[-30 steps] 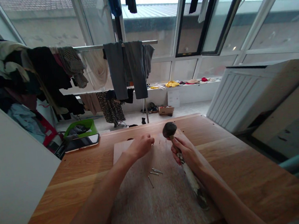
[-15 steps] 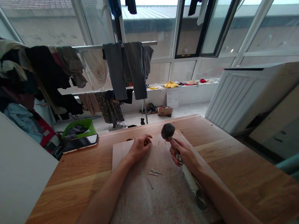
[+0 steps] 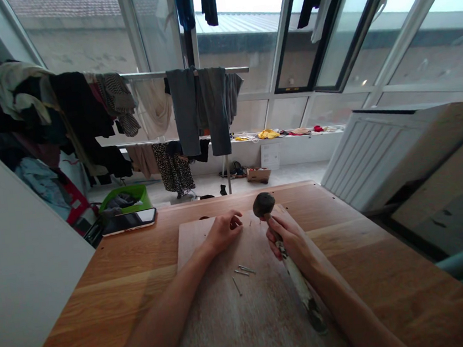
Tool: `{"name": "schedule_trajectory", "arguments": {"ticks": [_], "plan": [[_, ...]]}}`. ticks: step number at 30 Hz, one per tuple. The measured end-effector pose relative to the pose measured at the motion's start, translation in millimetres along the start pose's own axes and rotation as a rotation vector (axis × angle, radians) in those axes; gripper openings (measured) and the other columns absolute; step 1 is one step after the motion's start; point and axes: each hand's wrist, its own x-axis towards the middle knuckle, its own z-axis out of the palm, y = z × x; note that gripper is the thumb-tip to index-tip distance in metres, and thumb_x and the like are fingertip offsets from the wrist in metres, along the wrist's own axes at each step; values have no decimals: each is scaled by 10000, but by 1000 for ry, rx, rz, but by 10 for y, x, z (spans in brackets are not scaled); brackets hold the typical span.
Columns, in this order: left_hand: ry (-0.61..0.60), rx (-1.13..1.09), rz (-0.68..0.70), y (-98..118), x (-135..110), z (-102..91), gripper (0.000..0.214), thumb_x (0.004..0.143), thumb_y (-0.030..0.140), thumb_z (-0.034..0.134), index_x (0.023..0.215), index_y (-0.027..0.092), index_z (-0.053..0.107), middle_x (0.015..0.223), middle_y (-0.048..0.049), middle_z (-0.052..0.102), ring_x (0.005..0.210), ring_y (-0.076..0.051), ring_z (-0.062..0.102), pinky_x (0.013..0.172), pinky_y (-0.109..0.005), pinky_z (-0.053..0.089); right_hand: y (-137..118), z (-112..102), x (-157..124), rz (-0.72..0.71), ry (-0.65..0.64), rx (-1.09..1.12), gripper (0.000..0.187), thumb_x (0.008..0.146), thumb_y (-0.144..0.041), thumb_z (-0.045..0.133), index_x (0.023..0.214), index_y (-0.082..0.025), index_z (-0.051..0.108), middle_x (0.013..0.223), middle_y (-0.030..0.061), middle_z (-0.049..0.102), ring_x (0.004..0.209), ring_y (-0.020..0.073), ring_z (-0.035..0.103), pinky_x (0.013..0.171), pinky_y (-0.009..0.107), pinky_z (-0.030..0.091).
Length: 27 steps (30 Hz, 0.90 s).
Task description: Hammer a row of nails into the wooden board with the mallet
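My right hand (image 3: 290, 240) is wrapped round the upper handle of a hammer (image 3: 299, 283). The dark rounded head points away from me, and the worn pale handle runs back under my forearm. Over the far part of a wooden board (image 3: 216, 331), my left hand (image 3: 225, 232) is closed with its fingers curled; whatever sits between the fingertips is too small to make out. Between the two hands, thin nails (image 3: 250, 223) stand upright in the board. Nearer me lie a few loose nails (image 3: 242, 271), with one separate nail (image 3: 236, 286) just in front of them.
The board rests on a wooden table (image 3: 114, 287). A phone (image 3: 129, 221) lies at the table's far left corner, with a green basket (image 3: 134, 196) beyond. Clothes (image 3: 203, 110) hang on a rack by the windows. A white ribbed panel (image 3: 358, 153) stands at right.
The whole view has shifted slightly, so the scene sits a little further right and lower. Both hands and the hammer keep nearly the same pose over the board.
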Motion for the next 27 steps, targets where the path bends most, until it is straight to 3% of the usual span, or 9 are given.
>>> {"name": "schedule_trajectory", "arguments": {"ticks": [5,13,27], "plan": [[9,-14,-14,31,0,-23,264,788,109,652,1048,150,660,863,-38,752,717,-132,660,694,-246,523,-114,123,27,1,-20,22,446,810,-607,634,972,-193,589,563,-87,489,313,67,437,268,187,305],[16,-54,-58,45,1,-35,273,787,127,672,1058,155,672,842,-37,773,707,-146,678,696,-261,522,122,220,36,68,-60,71,467,799,-601,637,1026,-196,582,553,-104,479,297,70,435,256,185,323],[44,-19,-22,47,13,-42,235,745,62,659,964,134,702,683,19,688,613,-111,595,626,-209,446,157,299,-19,92,-127,66,457,817,-623,623,975,-197,570,552,-103,482,292,58,428,257,172,304]]}}
